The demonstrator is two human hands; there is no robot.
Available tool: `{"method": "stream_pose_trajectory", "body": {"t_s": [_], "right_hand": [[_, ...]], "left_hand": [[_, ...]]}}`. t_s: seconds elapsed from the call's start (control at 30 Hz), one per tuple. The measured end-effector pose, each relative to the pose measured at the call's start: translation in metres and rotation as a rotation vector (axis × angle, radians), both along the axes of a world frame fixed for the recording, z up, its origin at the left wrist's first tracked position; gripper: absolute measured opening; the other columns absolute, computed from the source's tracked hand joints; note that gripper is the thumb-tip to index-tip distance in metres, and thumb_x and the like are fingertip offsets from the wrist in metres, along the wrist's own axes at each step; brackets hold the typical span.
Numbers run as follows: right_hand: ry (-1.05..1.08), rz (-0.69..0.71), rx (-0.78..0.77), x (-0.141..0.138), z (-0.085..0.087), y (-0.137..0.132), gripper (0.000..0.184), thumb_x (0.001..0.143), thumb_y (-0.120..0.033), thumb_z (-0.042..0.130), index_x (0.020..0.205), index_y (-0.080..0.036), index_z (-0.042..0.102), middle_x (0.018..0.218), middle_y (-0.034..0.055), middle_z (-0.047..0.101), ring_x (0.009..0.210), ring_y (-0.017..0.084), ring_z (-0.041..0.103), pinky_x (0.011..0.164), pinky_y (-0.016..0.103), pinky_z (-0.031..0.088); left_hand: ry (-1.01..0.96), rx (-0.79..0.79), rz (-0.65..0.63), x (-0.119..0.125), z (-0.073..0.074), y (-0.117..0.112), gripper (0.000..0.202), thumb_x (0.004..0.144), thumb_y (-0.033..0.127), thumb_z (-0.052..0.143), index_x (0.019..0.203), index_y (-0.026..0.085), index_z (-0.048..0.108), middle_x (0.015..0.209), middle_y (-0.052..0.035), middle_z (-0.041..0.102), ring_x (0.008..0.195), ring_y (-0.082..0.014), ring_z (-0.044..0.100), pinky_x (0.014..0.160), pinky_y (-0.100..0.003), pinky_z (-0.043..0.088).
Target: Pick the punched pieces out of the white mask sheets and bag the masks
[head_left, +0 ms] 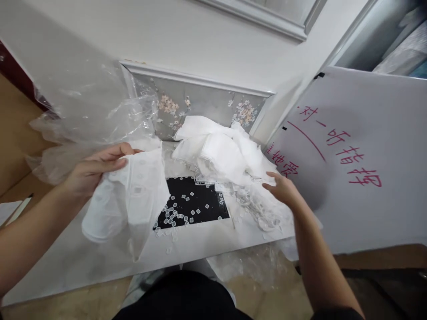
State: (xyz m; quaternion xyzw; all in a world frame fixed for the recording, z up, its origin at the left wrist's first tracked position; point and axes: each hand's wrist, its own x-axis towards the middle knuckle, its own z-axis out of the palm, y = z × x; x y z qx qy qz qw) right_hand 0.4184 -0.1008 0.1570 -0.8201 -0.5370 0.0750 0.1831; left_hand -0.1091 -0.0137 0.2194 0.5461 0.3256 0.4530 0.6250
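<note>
My left hand [96,171] is closed on the top edge of a limp white translucent sheet [142,191], its thumb on the near side. The sheet hangs in folds over the left of the table, and small square outlines show on it. My right hand [282,189] has its thumb and fingers apart, with nothing seen between them. It is beside the right side of a pile of white sheets [223,153] and above a heap of thin white strips [263,209]. Small clear square pieces [171,218] lie scattered on a black mat [203,200] between my hands.
Crumpled clear plastic film [100,111] stands at the left. A floral panel [207,102] leans behind the pile. On the right is a whiteboard [367,133] with red handwriting. A pen [25,206] lies at the far left. The white table [200,240] ends near my body.
</note>
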Motion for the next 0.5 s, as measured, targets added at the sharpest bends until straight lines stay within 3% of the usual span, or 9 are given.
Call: {"method": "stream_pose_trajectory", "body": {"t_s": [0.07, 0.13, 0.2, 0.27, 0.3, 0.37, 0.43, 0.5], "right_hand": [[0.271, 0.201, 0.039, -0.053, -0.008, 0.006, 0.06, 0.085, -0.048, 0.071, 0.138, -0.02, 0.065, 0.138, 0.0166, 0.066, 0.123, 0.035, 0.064, 0.098, 0.045, 0.052], [0.675, 0.463, -0.069, -0.114, -0.018, 0.012, 0.062, 0.087, -0.059, 0.069, 0.138, -0.026, 0.064, 0.143, 0.0121, 0.063, 0.126, 0.032, 0.063, 0.091, 0.04, 0.054], [1.019, 0.601, -0.212, -0.172, -0.03, 0.018, 0.06, 0.087, -0.065, 0.067, 0.138, -0.035, 0.062, 0.144, 0.0046, 0.063, 0.125, 0.03, 0.063, 0.075, 0.031, 0.053], [1.274, 0.664, -0.214, -0.216, -0.042, 0.025, 0.054, 0.077, -0.067, 0.076, 0.12, -0.035, 0.071, 0.121, 0.0021, 0.074, 0.104, 0.025, 0.069, 0.059, 0.021, 0.04], [1.371, 0.644, -0.182, -0.23, -0.046, 0.028, 0.047, 0.072, -0.066, 0.081, 0.102, -0.03, 0.075, 0.101, 0.0013, 0.076, 0.087, 0.021, 0.068, 0.054, 0.019, 0.032], [1.496, 0.545, -0.061, -0.243, -0.048, 0.031, 0.046, 0.064, -0.061, 0.088, 0.071, -0.022, 0.065, 0.068, -0.0017, 0.064, 0.061, 0.012, 0.054, 0.051, 0.019, 0.025], [1.523, 0.443, 0.068, -0.237, -0.038, 0.032, 0.05, 0.061, -0.056, 0.091, 0.065, -0.02, 0.057, 0.061, -0.0041, 0.052, 0.054, 0.009, 0.042, 0.052, 0.022, 0.029], [1.473, 0.43, 0.147, -0.223, -0.021, 0.032, 0.047, 0.063, -0.054, 0.091, 0.07, -0.021, 0.059, 0.063, -0.0045, 0.049, 0.056, 0.009, 0.039, 0.053, 0.022, 0.031]], "left_hand": [[0.009, 0.04, -0.115, 0.011, 0.005, 0.003, 0.019, 0.075, 0.027, 0.08, 0.082, 0.018, 0.064, 0.096, -0.0042, 0.072, 0.069, -0.018, 0.066, 0.053, -0.024, 0.052], [0.02, 0.091, -0.205, 0.019, 0.01, 0.005, 0.021, 0.079, 0.03, 0.08, 0.084, 0.019, 0.063, 0.081, -0.0021, 0.068, 0.061, -0.0151, 0.062, 0.049, -0.021, 0.049], [0.04, 0.153, -0.294, 0.024, 0.017, 0.003, 0.022, 0.083, 0.032, 0.079, 0.086, 0.019, 0.062, 0.073, -0.0001, 0.063, 0.056, -0.0125, 0.058, 0.047, -0.019, 0.044], [0.088, 0.229, -0.366, 0.023, 0.024, 0.0, 0.022, 0.087, 0.033, 0.077, 0.089, 0.018, 0.061, 0.074, 0.0004, 0.06, 0.057, -0.0102, 0.055, 0.049, -0.017, 0.042], [0.135, 0.265, -0.379, 0.02, 0.027, -0.002, 0.021, 0.09, 0.034, 0.076, 0.091, 0.018, 0.061, 0.075, 0.0004, 0.059, 0.059, -0.0098, 0.055, 0.051, -0.016, 0.043], [0.28, 0.3, -0.335, 0.007, 0.033, -0.005, 0.019, 0.094, 0.035, 0.072, 0.098, 0.02, 0.061, 0.081, 0.0, 0.061, 0.066, -0.0101, 0.056, 0.057, -0.016, 0.044], [0.483, 0.278, -0.219, -0.012, 0.035, -0.003, 0.025, 0.093, 0.038, 0.071, 0.11, 0.024, 0.06, 0.09, -0.0007, 0.065, 0.07, -0.0114, 0.059, 0.06, -0.017, 0.045], [0.685, 0.223, -0.124, -0.033, 0.031, 0.004, 0.044, 0.086, 0.04, 0.077, 0.125, 0.029, 0.059, 0.101, -0.0018, 0.069, 0.074, -0.0132, 0.062, 0.063, -0.019, 0.046]]}}
